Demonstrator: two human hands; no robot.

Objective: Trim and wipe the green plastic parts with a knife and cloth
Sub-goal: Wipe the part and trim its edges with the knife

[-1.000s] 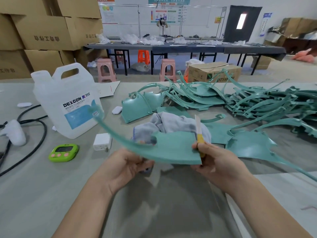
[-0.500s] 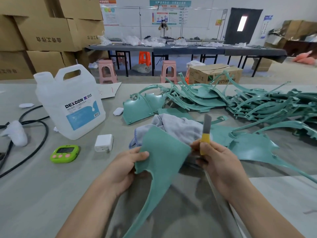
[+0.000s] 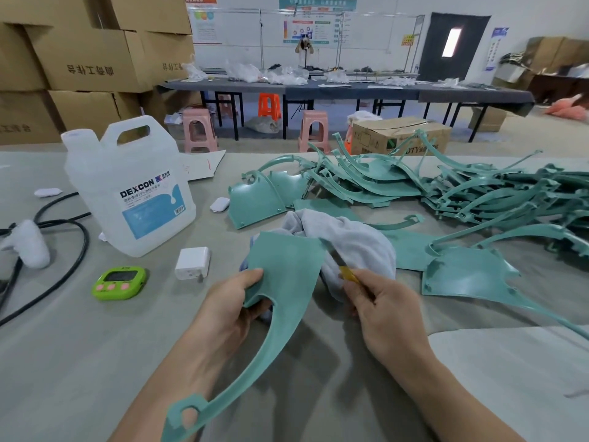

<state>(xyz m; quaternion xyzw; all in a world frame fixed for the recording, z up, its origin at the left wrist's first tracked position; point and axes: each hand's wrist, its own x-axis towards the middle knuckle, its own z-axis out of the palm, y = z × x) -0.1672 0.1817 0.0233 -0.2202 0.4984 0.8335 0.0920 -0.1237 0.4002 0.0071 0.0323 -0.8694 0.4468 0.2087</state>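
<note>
My grey table (image 3: 95, 362) carries a white DEXCON jug (image 3: 134, 189), a green timer (image 3: 119, 283), a white charger (image 3: 192, 262), a black cable (image 3: 85, 242), a grey cloth (image 3: 350, 240), heaped green parts (image 3: 478, 193) and what may be an earbud case (image 3: 220, 204)

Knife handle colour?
Yellow. The knife handle shows best in the head view, pinched in the right hand.

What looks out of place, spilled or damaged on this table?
Nothing spilled or damaged shows; the jug stands upright. Only the pile of green parts is a loose tangle, not a stack. The left hand grips one part, the right hand the knife.
</note>
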